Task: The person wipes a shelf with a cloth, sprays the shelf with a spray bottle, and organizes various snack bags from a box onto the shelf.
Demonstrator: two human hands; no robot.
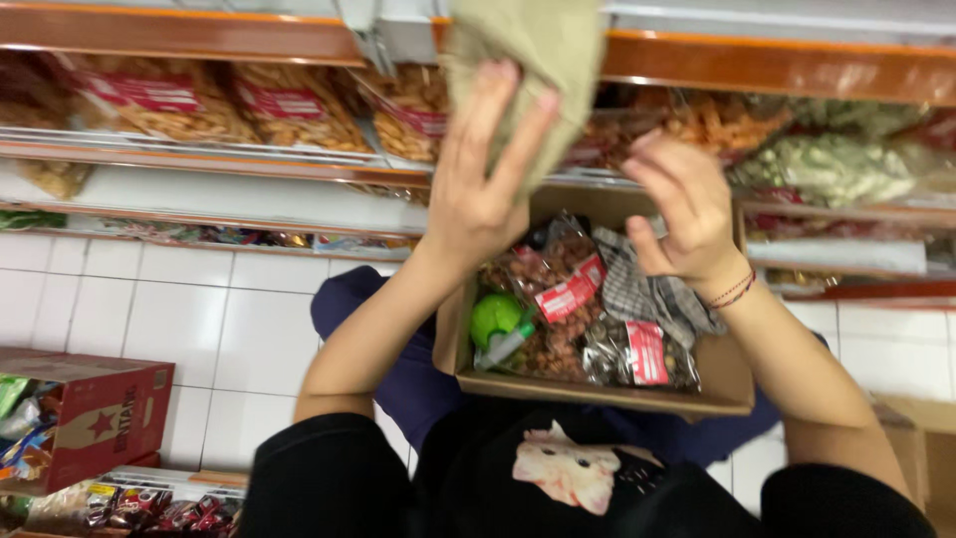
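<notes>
The person is seated on the white tiled floor (179, 319) before a store shelf (199, 159), with an open cardboard box (722, 384) on the lap. The left hand (478, 189) is raised at about 12 o'clock from the box, fingers spread and pressed flat against a drab green cloth (543, 60); it appears to pin the cloth from beneath, though no closed grip is visible. The cloth hangs with its long axis roughly vertical, and its top is cut off by the frame edge. The right hand (682, 204) is at 3 o'clock from the left, just beside the cloth's lower edge, fingers loosely curled and holding nothing that can be seen; the left hand is the nearer to the cloth. In the box lie clear snack bags with red labels (568, 294), a green bottle (496, 321) and a checked cloth (637, 289). Shelf goods are blurred. A red carton (100, 413) at 8 o'clock is partly cut off.
</notes>
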